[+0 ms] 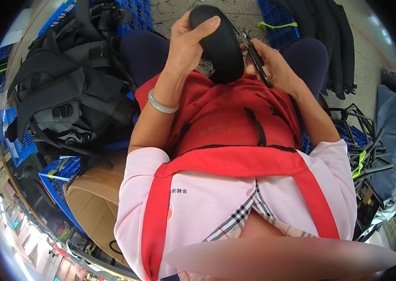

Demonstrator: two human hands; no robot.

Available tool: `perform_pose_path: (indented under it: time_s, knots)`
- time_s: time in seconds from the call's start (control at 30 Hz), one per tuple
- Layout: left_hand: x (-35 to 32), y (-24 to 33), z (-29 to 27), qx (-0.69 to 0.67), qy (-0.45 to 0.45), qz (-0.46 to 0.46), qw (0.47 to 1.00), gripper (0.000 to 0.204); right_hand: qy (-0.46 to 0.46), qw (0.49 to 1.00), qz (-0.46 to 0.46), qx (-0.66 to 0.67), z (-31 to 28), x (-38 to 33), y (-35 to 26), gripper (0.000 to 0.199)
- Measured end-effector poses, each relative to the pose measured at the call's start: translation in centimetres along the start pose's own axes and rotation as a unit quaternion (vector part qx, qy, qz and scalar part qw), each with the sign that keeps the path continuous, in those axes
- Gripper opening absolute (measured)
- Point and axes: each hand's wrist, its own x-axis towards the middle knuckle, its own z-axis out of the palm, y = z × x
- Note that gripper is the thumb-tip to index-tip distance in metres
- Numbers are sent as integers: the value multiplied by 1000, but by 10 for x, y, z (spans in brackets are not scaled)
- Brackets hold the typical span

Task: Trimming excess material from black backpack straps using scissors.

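From far end I read colours: band (230, 56) plain black, tool (259, 68) black too; apron (235, 159) bright red, black trim; shirt (216, 189) pale pink; collar (230, 221) plaid in beige, black, white; bangle (162, 108) milky pale green; trousers (144, 54) dark navy; bags (66, 98) black and charcoal grey; crates (134, 16) strong blue; box (97, 192) plain brown; strips (338, 51) black; at right I get slate-blue cloth (392, 140), neon yellow-green tie (360, 164); floor (249, 11) grey
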Motion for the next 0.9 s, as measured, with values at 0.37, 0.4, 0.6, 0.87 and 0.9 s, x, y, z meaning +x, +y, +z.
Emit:
perform_pose_path:
  time_s: [0.37,0.4,0.6,0.87,0.9]
  knots:
    - [2,-8,-9,10,18,12,1000,8,27,999,18,-34,10,4,15,48]
    - [2,-7,-7,17,24,17,999,8,44,997,-28,-56,10,3,17,48]
    - [-1,-6,-4,-4,20,11,1000,9,76,992,-67,-81,15,-4,12,49]
    - [2,-11,-15,23,21,11,999,9,25,999,27,5,9,-2,16,48]
    - [2,-11,-14,25,24,12,999,9,35,999,-7,-3,9,-3,17,46]
